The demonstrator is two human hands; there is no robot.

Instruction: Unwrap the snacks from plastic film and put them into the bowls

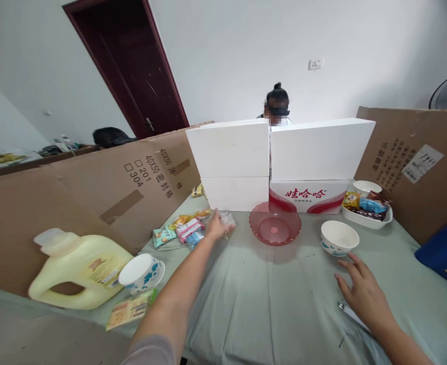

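Observation:
On the left side of the cloth, my left hand [216,228] is closed at the edge of a clear plastic packet [228,221]; its contents are too small to make out. Several snack packets lie beside that hand, among them a pink-and-white packet [190,229] and a mint-green packet [164,235]. My right hand [366,291] is empty, its fingers spread just in front of a white bowl [339,237] with a blue pattern. Under the right hand lies a slim pale object with a metal end [341,306], partly hidden. A translucent red plate [275,225] stands between my hands.
White boxes [234,157] form a wall at the back, with a person [277,101] behind it. Cardboard panels flank the table. At left are a yellow jug [82,268], a patterned bowl [141,274] and a flat packet [130,309]. A snack-filled white tray [368,218] sits back right.

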